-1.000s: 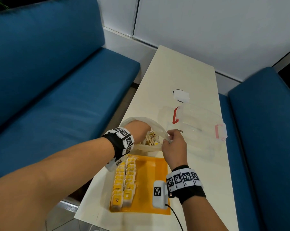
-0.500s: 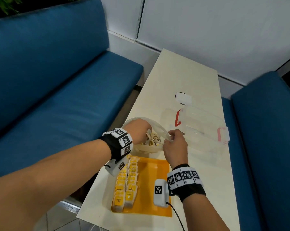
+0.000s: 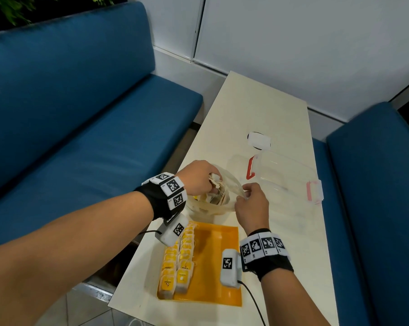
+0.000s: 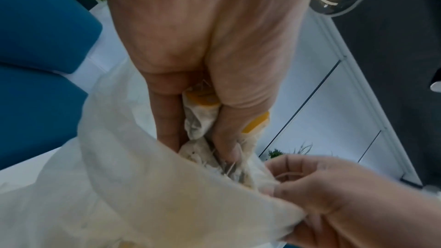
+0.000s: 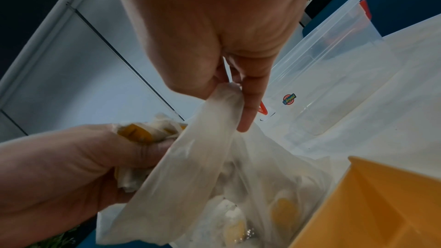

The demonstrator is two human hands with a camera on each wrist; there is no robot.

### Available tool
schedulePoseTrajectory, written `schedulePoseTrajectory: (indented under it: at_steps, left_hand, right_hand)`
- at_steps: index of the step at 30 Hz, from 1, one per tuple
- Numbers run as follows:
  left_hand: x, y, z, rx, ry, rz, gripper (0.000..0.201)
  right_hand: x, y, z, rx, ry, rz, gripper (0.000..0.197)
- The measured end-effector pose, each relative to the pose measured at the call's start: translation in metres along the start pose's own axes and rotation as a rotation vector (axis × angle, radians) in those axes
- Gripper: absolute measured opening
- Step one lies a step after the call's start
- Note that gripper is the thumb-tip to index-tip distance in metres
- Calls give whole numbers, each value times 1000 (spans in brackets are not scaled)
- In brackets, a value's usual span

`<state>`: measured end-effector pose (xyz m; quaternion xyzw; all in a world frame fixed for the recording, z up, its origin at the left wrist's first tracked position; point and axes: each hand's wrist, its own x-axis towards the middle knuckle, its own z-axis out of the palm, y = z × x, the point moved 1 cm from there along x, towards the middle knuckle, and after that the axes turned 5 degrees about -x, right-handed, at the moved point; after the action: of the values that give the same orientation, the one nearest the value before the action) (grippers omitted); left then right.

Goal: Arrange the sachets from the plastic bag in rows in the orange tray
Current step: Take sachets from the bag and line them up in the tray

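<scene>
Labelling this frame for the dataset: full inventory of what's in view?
orange tray: one, near table edge
sachets in tray: two rows, yellow and white, tray's left side
plastic bag: one, translucent white, behind the tray
sachets in hand: a bunch, count unclear
clear container: one, red clips, right of the bag
table: one, cream
benches: two, blue
left hand: grips sachets at the bag mouth
right hand: pinches the bag's rim
</scene>
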<state>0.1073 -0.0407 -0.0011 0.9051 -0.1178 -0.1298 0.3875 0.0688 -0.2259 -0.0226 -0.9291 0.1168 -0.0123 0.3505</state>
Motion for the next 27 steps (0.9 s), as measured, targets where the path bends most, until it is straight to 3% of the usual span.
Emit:
schedulePoseTrajectory:
  at_steps: [12, 19, 27]
  left_hand:
    - [2, -5, -4, -186, -27, -29, 41]
    - [2, -2, -9, -330, -28, -33, 19]
    - [-6, 21, -27, -631, -61, -30, 20]
  right_hand:
    - [-5, 0, -2, -20, -21, -9, 35]
    - [-6, -1, -2, -14, -27, -5, 33]
    - [-7, -1, -5, -38, -82, 19, 39]
